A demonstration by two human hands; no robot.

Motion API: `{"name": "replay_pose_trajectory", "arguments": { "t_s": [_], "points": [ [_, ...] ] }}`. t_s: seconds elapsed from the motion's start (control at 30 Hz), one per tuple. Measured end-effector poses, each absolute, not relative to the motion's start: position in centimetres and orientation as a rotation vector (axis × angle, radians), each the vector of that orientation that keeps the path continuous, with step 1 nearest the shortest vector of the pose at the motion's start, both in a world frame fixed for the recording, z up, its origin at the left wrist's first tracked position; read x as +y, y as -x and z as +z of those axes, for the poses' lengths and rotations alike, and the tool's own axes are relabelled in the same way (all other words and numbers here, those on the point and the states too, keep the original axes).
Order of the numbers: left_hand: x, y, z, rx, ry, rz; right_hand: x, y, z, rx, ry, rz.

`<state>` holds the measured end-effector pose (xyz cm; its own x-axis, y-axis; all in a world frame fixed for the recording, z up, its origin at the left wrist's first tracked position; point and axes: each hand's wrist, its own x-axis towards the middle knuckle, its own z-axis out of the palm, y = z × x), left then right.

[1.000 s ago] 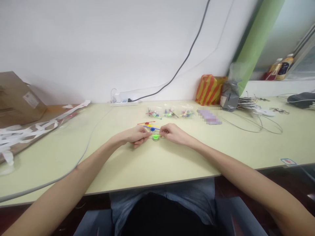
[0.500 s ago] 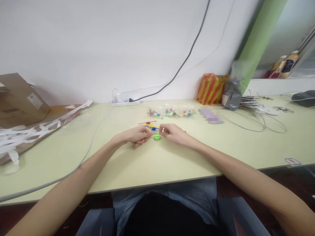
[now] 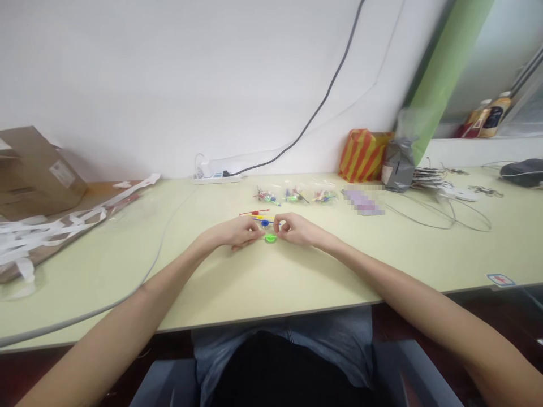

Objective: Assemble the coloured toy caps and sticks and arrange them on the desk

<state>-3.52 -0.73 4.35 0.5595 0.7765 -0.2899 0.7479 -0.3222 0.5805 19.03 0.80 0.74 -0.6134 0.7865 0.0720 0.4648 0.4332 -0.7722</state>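
Note:
A small bright-green plastic piece with a round middle (image 3: 270, 238) sits low over the table between my hands. My left hand (image 3: 238, 232) is closed, with its thumb and forefinger pinched at the piece's left side. On the other side my right hand (image 3: 297, 230) is curled in a pinch beside its upper right edge; what lies between those fingertips is too small to make out. Just beyond are a blue bar with a round hub (image 3: 265, 223), a yellow bar (image 3: 262, 217) and a red bar with a hub (image 3: 255, 213). My hands partly cover the blue and yellow ones.
Three clear bags of coloured plastic parts (image 3: 293, 195) lie farther back, beside a blurred purple item (image 3: 363, 202). A power strip (image 3: 216, 178) sits against the wall. A grey cable (image 3: 106, 308) crosses at left, near white strips (image 3: 51, 232). A striped bag (image 3: 362, 155) stands at right.
The green piece now shows its round face more fully, tipped flatter. My right fingers have shifted slightly and the gap between them looks wider. The camera view has moved a little.

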Motion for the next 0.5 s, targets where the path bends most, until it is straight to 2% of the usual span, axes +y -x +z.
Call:
{"name": "replay_pose_trajectory", "arguments": {
  "t_s": [0.5],
  "points": [
    [-1.5, 4.3, 4.7, 1.06, -2.136, 0.016, -1.2, -19.6, 2.0, -2.442, 0.861, 0.594]
  ]
}}
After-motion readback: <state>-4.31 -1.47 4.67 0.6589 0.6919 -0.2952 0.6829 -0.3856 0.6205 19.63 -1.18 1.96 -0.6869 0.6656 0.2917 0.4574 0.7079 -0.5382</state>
